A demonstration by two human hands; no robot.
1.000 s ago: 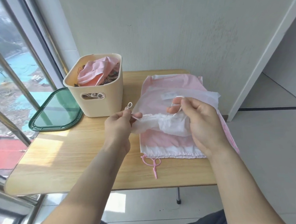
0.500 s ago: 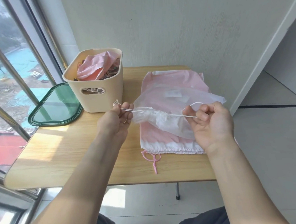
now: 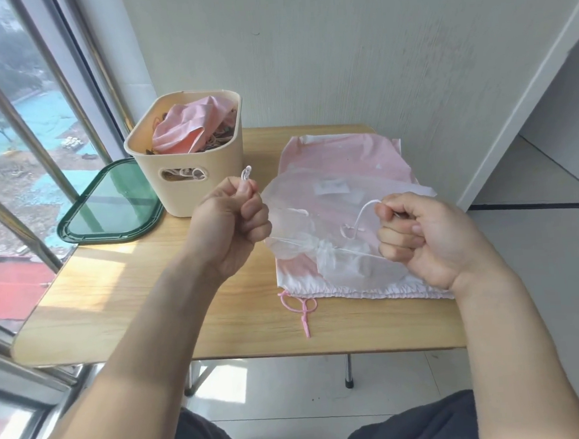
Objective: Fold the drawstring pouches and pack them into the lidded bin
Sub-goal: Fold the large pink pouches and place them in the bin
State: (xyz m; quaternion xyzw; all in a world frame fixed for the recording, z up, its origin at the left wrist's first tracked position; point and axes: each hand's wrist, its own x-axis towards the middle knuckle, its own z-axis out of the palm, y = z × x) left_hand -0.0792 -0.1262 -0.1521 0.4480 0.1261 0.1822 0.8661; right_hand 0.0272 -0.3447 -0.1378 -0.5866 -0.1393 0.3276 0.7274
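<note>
A thin white drawstring pouch (image 3: 332, 216) hangs above the table between my hands, its mouth gathered tight. My left hand (image 3: 229, 229) grips one white cord, whose looped end sticks up above the fist. My right hand (image 3: 421, 236) grips the other cord. Under the white pouch a pink pouch (image 3: 345, 154) lies flat on the table, its pink cord (image 3: 300, 308) trailing toward the front edge. A cream bin (image 3: 191, 188) stands at the back left with crumpled pink pouches inside.
The bin's green lid (image 3: 111, 203) lies flat left of the bin, near the window rails. The wooden table (image 3: 150, 295) stands against a pale wall. Tiled floor shows to the right and below.
My hands have pulled farther apart with the cords, drawing the white pouch's mouth shut. A second ago my fingers were still on the open mouth.
</note>
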